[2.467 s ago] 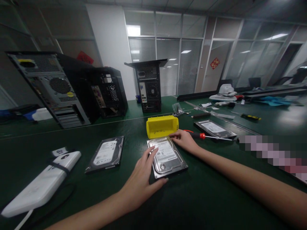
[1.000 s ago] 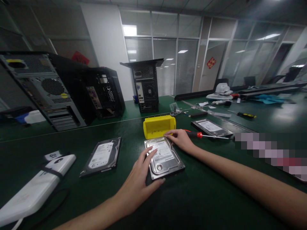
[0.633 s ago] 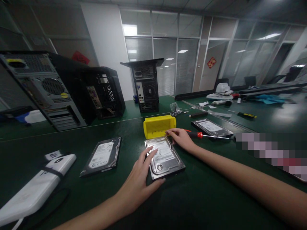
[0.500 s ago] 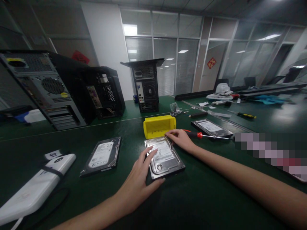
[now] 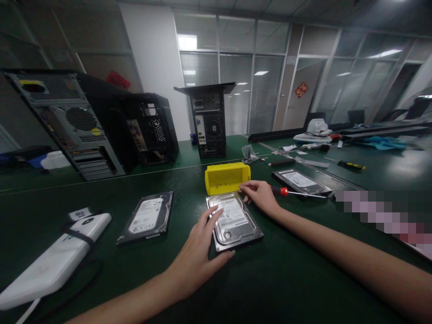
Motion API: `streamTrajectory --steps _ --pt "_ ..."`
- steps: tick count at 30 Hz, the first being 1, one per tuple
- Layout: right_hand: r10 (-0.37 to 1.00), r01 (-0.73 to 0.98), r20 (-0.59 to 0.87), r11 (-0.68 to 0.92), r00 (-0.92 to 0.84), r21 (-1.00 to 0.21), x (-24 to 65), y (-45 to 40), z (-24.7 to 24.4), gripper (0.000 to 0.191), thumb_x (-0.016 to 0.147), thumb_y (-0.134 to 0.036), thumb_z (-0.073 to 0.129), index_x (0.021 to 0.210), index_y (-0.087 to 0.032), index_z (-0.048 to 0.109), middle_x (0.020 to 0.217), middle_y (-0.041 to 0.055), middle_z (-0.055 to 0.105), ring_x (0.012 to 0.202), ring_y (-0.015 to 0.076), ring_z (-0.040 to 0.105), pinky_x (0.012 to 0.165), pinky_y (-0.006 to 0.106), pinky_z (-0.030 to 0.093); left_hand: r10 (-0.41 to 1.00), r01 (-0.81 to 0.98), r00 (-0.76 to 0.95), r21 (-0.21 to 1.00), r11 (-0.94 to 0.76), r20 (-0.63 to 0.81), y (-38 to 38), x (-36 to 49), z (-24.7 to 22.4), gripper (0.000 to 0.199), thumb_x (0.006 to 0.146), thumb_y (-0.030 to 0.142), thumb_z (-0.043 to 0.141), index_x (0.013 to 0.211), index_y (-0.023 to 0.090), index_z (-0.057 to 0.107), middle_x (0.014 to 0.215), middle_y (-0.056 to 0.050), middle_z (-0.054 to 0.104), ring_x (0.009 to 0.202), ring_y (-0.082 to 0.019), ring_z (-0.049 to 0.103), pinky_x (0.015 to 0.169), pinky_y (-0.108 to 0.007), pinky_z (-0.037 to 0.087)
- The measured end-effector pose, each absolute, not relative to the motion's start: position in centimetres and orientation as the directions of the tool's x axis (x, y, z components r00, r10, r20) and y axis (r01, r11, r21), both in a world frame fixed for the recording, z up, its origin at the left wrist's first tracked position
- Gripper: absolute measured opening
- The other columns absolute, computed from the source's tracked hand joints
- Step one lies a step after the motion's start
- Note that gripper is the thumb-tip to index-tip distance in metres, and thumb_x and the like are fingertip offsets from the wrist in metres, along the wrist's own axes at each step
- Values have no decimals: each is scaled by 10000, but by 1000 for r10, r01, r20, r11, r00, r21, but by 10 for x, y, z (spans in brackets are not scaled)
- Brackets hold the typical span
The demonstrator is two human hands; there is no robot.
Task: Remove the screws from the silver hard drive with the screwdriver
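Resting at about 8 o'clock on the middle 3.5-inch hard drive, the left hand was spread loosely, not clenched, with two fingers on the label and the thumb down by the 6 o'clock edge. That drive lay flat, label up, on the green tabletop, so I used it as the clock center.

Right hand was just off its 12-to-1 o'clock corner, thumb and fingers bunched together by the yellow plastic bin. Couldn't tell if those fingertips had anything pinched in them, way too small to see. The bin was at 12 o'clock, just past the drive, open side facing the person, with some dark specks inside.

Red-and-black screwdriver was lying between 2 and 3 o'clock, partly behind the right hand. Another hard drive was at 2, near the screwdriver's shaft, and a label-up hard drive sat over at 9. Farther out, between 8 and 9, was a white device with a black strap. Black PC tower stood between 11 and 12.
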State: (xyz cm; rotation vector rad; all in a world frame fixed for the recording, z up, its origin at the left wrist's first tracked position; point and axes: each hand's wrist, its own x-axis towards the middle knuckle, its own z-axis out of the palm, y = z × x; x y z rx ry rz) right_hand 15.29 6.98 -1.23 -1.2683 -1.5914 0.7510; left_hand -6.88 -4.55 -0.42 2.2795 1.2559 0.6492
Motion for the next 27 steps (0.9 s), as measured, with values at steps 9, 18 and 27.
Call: streamTrajectory --steps 9,18,27 --pt "948 400 310 309 -63 -863 154 74 -16 185 781 -180 593 899 -100 710 826 84 728 631 138 681 476 203 521 869 648 453 596 -475 200 -45 -67 -5 796 802 370 599 1449 259 148 1516 -111 151 1373 -332 229 1110 -530 242" --pt "912 442 371 411 -178 -797 156 76 -15 182 768 -286 638 841 -159 747 886 66 733 853 213 687 842 342 513 867 656 457 585 -478 196 -46 -68 -5 756 820 368 591 1442 308 165 1522 -73 127 1378 -322 223 1111 -527 240" --pt "917 471 364 397 -164 -788 154 74 -14 254 798 -308 600 899 -120 739 913 92 727 851 222 683 829 349 511 869 664 463 582 -469 172 -45 -67 -4 741 829 361 580 1441 304 167 1522 -65 112 1385 -303 208 1121 -513 227"
